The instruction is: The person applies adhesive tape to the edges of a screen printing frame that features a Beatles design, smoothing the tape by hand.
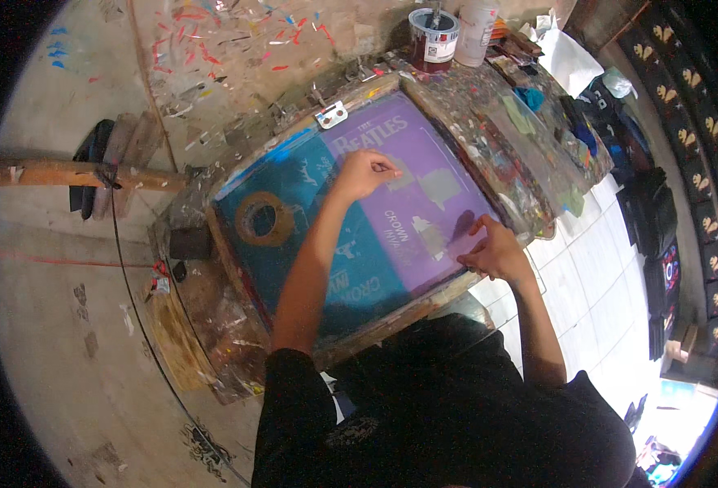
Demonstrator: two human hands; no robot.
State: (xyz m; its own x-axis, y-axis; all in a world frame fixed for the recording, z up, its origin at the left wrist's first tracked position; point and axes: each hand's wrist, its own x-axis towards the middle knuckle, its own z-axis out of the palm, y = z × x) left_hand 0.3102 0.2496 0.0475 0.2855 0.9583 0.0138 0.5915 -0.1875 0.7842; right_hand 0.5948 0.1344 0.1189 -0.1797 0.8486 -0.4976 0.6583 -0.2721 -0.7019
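A screen-printing frame (351, 313) lies tilted before me, its mesh teal on the left and purple on the right, with pale lettering and figures. My left hand (367, 172) is over the upper middle of the mesh, fingertips pinched together; whatever is between them is too small to make out. Near the frame's right edge is my right hand (495, 250), fingers curled and thumb drawn in, its grip equally unclear. Greyish tape patches (438, 187) stick to the purple part between the hands. A roll of brown tape (284, 220) rests flat on the teal part, left of my left forearm.
A metal hinge clamp (331, 115) sits on the frame's far edge. Behind it stand a paint tub (434, 42) and a whitish plastic container (476, 34). A paint-stained board (497, 138) extends right. Dark printed fabrics (692, 138) line the far right; a wooden beam (66, 173) juts in left.
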